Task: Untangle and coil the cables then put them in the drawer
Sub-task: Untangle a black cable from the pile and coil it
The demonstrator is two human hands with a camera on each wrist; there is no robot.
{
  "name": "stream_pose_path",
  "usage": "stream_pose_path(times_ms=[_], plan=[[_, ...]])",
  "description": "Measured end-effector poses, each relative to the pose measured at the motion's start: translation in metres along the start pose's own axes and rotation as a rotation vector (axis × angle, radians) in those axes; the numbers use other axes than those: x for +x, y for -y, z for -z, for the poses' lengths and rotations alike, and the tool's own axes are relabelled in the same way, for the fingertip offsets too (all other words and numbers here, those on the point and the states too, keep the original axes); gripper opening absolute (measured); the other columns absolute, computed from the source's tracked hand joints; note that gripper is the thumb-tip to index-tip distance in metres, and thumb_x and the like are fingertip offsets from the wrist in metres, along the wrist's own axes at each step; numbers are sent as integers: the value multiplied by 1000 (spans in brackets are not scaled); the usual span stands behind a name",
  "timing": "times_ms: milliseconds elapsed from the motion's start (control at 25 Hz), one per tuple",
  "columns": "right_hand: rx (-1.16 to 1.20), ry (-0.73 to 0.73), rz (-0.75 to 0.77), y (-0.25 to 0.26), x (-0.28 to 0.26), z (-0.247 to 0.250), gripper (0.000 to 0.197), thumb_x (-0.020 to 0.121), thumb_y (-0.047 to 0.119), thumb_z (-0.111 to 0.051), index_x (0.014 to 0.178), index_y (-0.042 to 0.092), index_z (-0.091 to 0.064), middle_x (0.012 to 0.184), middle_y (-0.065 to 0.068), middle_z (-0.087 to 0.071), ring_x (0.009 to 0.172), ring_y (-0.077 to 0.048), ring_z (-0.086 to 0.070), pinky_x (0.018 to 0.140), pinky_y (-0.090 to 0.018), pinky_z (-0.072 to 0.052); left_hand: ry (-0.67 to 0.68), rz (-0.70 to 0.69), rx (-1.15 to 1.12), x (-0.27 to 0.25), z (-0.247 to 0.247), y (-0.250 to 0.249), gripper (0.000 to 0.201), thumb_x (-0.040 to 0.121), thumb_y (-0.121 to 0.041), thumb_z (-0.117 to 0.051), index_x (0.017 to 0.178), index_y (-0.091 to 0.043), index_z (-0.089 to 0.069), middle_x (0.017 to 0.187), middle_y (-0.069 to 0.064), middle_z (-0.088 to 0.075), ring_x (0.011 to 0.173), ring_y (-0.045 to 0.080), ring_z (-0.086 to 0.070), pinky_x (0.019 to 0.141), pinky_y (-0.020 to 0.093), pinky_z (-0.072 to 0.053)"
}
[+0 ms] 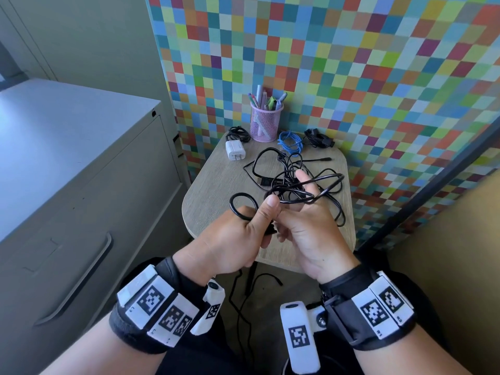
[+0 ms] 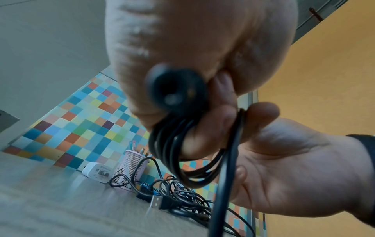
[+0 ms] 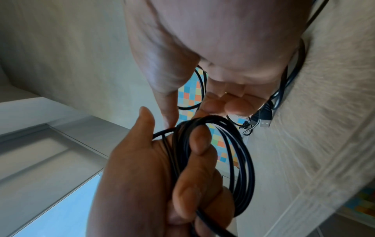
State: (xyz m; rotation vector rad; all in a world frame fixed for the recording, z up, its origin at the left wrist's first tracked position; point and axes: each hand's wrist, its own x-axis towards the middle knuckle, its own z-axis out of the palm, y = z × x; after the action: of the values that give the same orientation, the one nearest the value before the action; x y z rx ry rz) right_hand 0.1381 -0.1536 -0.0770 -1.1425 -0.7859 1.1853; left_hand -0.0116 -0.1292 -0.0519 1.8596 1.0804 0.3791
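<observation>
My left hand [image 1: 235,234] grips a small coil of black cable [image 1: 231,206], with its thumb on top and its fingers curled round the loops [image 3: 180,144]. My right hand [image 1: 311,234] is right beside it, palm up with its fingers spread. The same cable's loose strand crosses those fingers, and the right thumb [image 2: 261,110] pinches the strand. Beyond both hands, a tangle of black cables [image 1: 286,185] with a USB plug [image 2: 156,202] lies on the small wooden table [image 1: 216,190]. The grey cabinet's drawer [image 1: 81,239] at the left is closed.
At the table's back stand a pink mesh pen cup [image 1: 266,123], a white charger [image 1: 235,150], a blue cable [image 1: 290,142] and two black bundles [image 1: 238,133] [image 1: 318,138]. A chequered wall stands behind the table. The drawer has a long handle [image 1: 78,280]. A black cable [image 1: 240,307] trails over the floor below.
</observation>
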Motion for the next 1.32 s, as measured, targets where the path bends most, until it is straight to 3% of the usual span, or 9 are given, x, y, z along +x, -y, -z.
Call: stream_pose_path(times_ms=[240,440,520,640,840,920,1040,1120,1320], plan=[[-49,-26,19,0,4,4,96,83,-5,-81,155,32,-30,62,3,-65,55,-6,-57,52,-22,-44,0,1,49,5,2,2,82,103,-64,-15,73,-8,-67,63,6,-73,64,7,-61,74,18,-47],[-30,-69,88,-3,5,2,95,83,-16,-64,155,35,-28,75,-9,-63,57,-20,-60,58,-35,-58,-173,43,35,14,8,8,49,108,-45,-40,80,-13,-62,65,-3,-75,56,16,-57,63,31,-49],[-29,-40,56,-5,5,5,91,92,-19,-51,155,41,-26,71,0,-55,46,-12,-45,44,-28,-43,-273,32,-19,17,19,13,45,108,-39,-44,76,-11,-58,61,-1,-72,47,16,-45,51,28,-41],[-127,-8,49,-14,1,9,79,98,-9,-55,149,47,-33,78,8,-57,48,0,-42,45,-16,-34,-425,-16,-150,23,33,22,49,108,-35,-46,74,-1,-56,56,8,-62,49,21,-40,49,29,-35],[-169,138,-130,-29,-16,10,15,106,6,-54,117,14,-60,66,0,-48,44,-4,-32,40,-18,-23,-689,-60,-399,31,64,18,45,109,-30,-44,71,-7,-55,50,1,-51,45,21,-38,48,30,-32],[-247,217,-204,-35,-19,20,17,109,9,-50,102,6,-66,63,-4,-44,42,-7,-26,40,-22,-17,-793,-86,-583,28,85,14,46,110,-28,-43,67,-15,-52,50,0,-49,42,18,-36,45,30,-30],[-336,331,-227,-28,-16,28,20,109,6,-49,101,2,-66,68,-10,-58,46,-16,-40,43,-27,-35,-766,-170,-621,24,98,14,45,111,-27,-42,68,-18,-53,52,0,-49,46,20,-36,46,30,-30],[-293,404,-251,-16,-11,29,15,106,3,-50,110,1,-64,81,-17,-69,62,-27,-59,62,-36,-53,-707,-199,-504,23,92,13,41,110,-28,-42,72,-16,-54,52,2,-49,48,25,-36,47,34,-29],[-49,414,-223,9,6,12,38,96,29,-63,123,3,-58,91,-21,-71,78,-37,-68,77,-40,-58,-529,-253,-212,15,70,2,46,111,-26,-42,76,4,-47,53,11,-48,49,23,-39,51,29,-36]])
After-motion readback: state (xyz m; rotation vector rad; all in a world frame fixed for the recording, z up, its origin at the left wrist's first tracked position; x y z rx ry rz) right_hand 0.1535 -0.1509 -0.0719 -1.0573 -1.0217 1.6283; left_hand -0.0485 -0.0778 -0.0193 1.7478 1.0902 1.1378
